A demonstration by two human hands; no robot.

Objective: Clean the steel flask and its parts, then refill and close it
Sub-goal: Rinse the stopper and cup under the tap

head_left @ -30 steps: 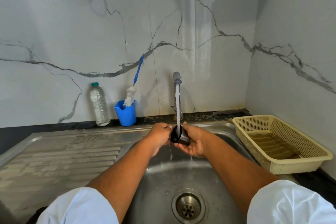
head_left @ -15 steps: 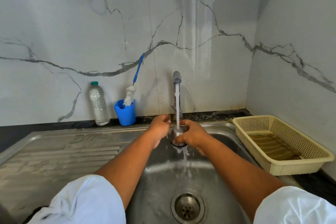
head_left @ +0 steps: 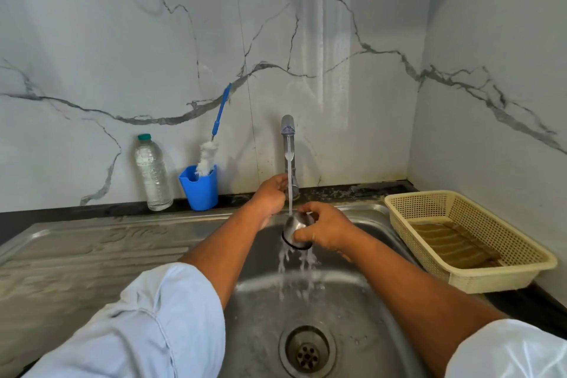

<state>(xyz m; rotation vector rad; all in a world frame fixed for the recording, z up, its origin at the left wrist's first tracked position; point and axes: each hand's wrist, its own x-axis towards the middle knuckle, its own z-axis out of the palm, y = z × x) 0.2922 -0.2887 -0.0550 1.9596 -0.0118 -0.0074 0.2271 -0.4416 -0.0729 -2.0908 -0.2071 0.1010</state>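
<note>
A steel flask cap (head_left: 296,225) with a black rim sits dome-up under the running stream from the tap (head_left: 287,129). My right hand (head_left: 329,232) grips it from the right side, over the sink basin (head_left: 362,294). Water runs off the cap's rim and splashes down into the basin. My left hand (head_left: 270,196) is off the cap and up at the foot of the tap, with its fingers curled at the small lever there. The flask body is not in view.
A clear water bottle (head_left: 152,175) and a blue cup (head_left: 199,190) holding a blue-handled bottle brush (head_left: 221,110) stand by the back wall at the left. A cream plastic basket (head_left: 521,258) sits right of the sink. The steel drainboard (head_left: 76,248) lies at the left, the drain (head_left: 306,353) below.
The cap was turned from mouth-up to dome-up under the stream. My left hand let go of it and moved up to the tap's lever; my right hand keeps hold.
</note>
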